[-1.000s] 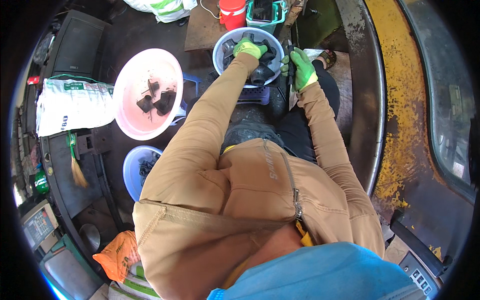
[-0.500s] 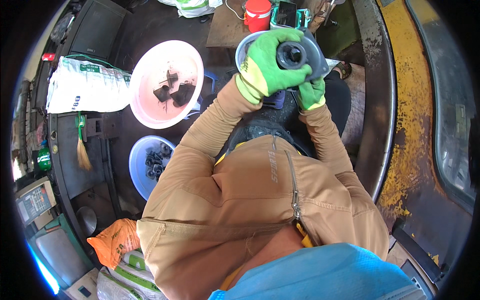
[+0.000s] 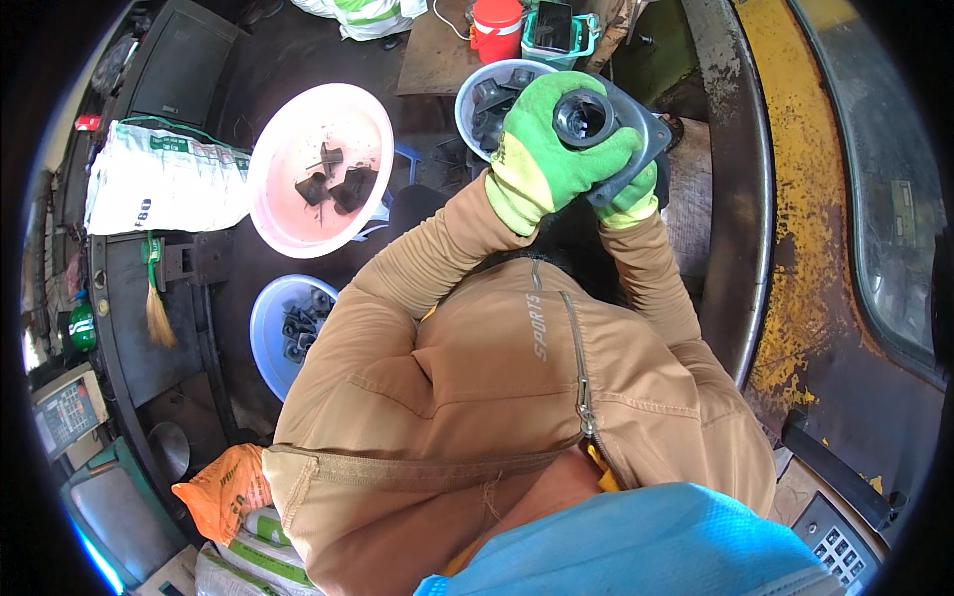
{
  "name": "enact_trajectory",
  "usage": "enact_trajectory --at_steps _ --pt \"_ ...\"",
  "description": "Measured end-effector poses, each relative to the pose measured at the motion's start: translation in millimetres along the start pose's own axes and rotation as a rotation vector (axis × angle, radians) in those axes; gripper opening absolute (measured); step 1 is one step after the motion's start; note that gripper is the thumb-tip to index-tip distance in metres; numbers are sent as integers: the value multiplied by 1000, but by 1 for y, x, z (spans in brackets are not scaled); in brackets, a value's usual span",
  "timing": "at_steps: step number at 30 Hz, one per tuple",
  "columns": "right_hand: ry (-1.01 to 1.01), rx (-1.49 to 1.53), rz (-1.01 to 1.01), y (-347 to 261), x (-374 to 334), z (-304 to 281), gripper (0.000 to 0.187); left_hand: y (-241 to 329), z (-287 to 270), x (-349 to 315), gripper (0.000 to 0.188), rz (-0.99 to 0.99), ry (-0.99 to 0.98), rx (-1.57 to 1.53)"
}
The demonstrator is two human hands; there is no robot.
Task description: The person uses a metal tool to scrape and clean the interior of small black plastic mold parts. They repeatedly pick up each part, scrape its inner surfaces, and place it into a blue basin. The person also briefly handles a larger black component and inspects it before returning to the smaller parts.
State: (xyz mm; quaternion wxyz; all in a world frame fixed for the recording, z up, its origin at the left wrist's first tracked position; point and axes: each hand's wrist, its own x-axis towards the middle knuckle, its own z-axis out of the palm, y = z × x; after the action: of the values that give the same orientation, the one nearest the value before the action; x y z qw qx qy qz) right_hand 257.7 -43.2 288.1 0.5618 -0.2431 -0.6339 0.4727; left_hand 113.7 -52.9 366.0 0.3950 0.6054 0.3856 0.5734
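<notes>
Our left hand (image 3: 542, 149) grasps the black flanged part (image 3: 644, 119), fingers curled around its collar (image 3: 562, 124). Our right hand (image 3: 633, 199) meets its near edge, partly hidden; we cannot tell its grip. Caution: the part could twist or slip if either hand's support eases. The left forearm (image 3: 422, 248) slants forward and right. The part overlaps the far basin (image 3: 463, 111) in view; a pink basin (image 3: 298, 129) and a nearer blue basin (image 3: 266, 328) stand left.

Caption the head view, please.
Green-gloved left hand holding a black flanged tubular part near a round pale plastic basin.
</notes>
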Motion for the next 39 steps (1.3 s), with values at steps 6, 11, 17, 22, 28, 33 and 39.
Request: enact_trajectory --at_steps 6,11,17,22,28,33,39 --pt "-54 -316 117 -28 14 -6 48 3 -7 3 37 95 -153 32" --pt "-323 -107 341 -45 18 -18 61 5 -16 11 43 32 -447 -5" --pt "-382 308 734 -52 -3 -12 49 -5 -20 21 47 51 -966 -130" --pt "-285 -493 -7 -49 5 -4 55 -7 -26 44 56 304 -911 -51" --pt "105 -291 107 -44 4 14 38 -5 5 16 53 470 -201 89" --pt "21 -107 120 -44 -6 15 44 -7 2 13 47 415 -288 -51" --pt "-300 -94 90 -69 4 1 51 9 -13 14 44 287 -545 -96"
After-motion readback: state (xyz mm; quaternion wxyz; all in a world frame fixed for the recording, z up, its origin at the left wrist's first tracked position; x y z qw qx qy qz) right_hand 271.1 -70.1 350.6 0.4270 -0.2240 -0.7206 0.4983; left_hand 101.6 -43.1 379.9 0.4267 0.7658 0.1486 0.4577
